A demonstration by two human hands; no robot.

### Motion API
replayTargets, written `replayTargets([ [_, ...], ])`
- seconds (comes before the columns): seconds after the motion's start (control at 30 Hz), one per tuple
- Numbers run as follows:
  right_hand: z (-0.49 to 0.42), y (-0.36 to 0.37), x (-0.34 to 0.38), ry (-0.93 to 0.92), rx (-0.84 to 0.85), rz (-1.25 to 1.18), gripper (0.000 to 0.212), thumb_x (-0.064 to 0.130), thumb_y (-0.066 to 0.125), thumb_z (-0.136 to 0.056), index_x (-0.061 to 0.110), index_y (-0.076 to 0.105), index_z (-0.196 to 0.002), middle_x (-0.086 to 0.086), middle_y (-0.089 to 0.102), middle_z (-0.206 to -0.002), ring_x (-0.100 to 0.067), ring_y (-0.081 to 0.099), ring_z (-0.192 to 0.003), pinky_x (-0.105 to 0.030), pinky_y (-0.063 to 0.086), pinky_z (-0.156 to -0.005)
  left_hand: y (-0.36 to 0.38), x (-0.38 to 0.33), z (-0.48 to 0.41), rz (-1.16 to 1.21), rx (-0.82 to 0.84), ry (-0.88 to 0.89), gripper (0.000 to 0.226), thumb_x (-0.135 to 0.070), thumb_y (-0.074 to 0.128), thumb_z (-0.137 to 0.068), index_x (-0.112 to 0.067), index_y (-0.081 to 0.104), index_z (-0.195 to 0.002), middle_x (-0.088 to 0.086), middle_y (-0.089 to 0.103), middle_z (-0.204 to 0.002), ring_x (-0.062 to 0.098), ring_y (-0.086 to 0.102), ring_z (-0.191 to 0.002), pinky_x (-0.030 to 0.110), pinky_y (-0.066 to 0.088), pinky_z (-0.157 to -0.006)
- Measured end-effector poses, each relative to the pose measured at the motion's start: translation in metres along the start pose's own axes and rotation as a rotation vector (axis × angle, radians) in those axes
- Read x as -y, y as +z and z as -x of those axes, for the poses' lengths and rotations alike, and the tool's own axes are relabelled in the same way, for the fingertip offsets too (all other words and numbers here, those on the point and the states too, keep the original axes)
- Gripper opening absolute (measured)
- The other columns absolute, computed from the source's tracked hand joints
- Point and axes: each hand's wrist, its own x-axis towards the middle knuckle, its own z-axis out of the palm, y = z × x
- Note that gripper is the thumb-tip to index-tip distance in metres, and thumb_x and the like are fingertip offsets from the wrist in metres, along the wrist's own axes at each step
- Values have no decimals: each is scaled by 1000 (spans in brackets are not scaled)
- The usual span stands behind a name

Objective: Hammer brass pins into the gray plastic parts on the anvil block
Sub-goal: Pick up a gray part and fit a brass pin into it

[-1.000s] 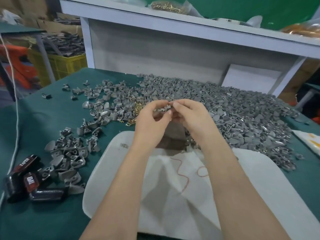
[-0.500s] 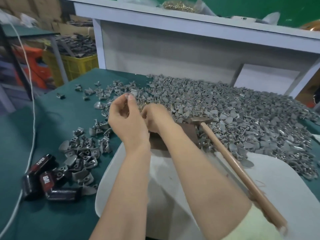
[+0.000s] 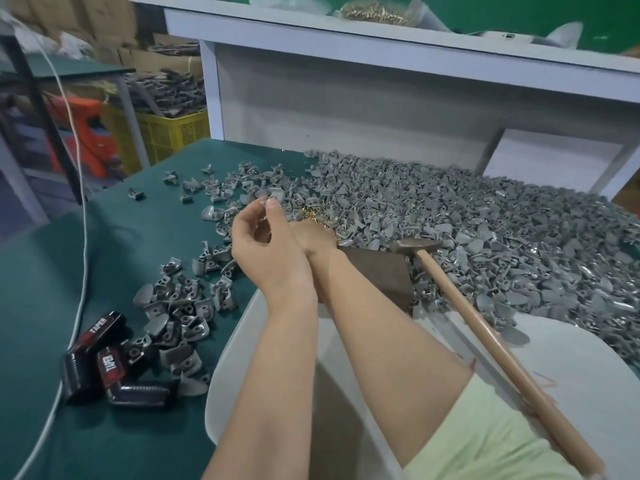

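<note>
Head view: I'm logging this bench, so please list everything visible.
gray plastic parts: big heap, gray, table's far and right side
smaller heap: one, gray, table's left
brass pins: small cluster, gold, big heap's near edge
bag of pins: one, gold, top shelf
hammer: one, wooden handle, head at anvil block's far right corner
anvil block: one, dark brown, centre
tray: one, white, near edge
boxes: several, black and red, near left
cable: one, white, left
crate: one, yellow, beyond table
table: one, green
left hand: raised, pinches small gray piece
right hand: beneath left, mostly hidden
</note>
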Motion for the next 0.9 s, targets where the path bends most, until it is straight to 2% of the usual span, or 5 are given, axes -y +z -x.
replayTargets([
  [0.23,-1,-1,1,-81,-33,25,27,24,42,-97,16,65,-108,-6,66,-113,-24,60,-106,-37,46,-94,0,1,1,-12,10,-4,1,-17,62,-91,-16,62,-91,-11,62,-83,-14,56,-68,5,43,-67],
  [0.4,11,-31,-34,93,-301,-166,14,9,49,-94,7,62,-92,-6,63,-87,-24,60,-84,-33,49,-75,2,-1,7,-110,223,29,9,-14,62,-91,-22,63,-86,-9,65,-85,-3,59,-77,10,46,-72],
  [0.6,94,-57,-109,240,-441,-889,17,6,61,-88,21,64,-80,1,68,-81,-12,65,-76,-26,54,-70,8,12,29,-643,739,175,5,-25,66,-88,-28,64,-85,-7,68,-95,13,60,-94,37,45,-94],
  [0.77,131,-40,-123,249,-445,-932,20,-2,57,-88,13,70,-88,-3,69,-77,-6,62,-68,-17,52,-66,6,23,40,-1206,846,315,7,-32,61,-90,-34,66,-94,-12,67,-105,19,52,-110,35,24,-87],
  [0.9,132,-34,-112,185,-522,-887,17,-3,55,-89,9,65,-97,-4,66,-78,-12,62,-73,-29,54,-81,6,17,37,-1108,848,325,19,-35,62,-89,-34,65,-107,-10,59,-112,19,51,-113,37,31,-99],
])
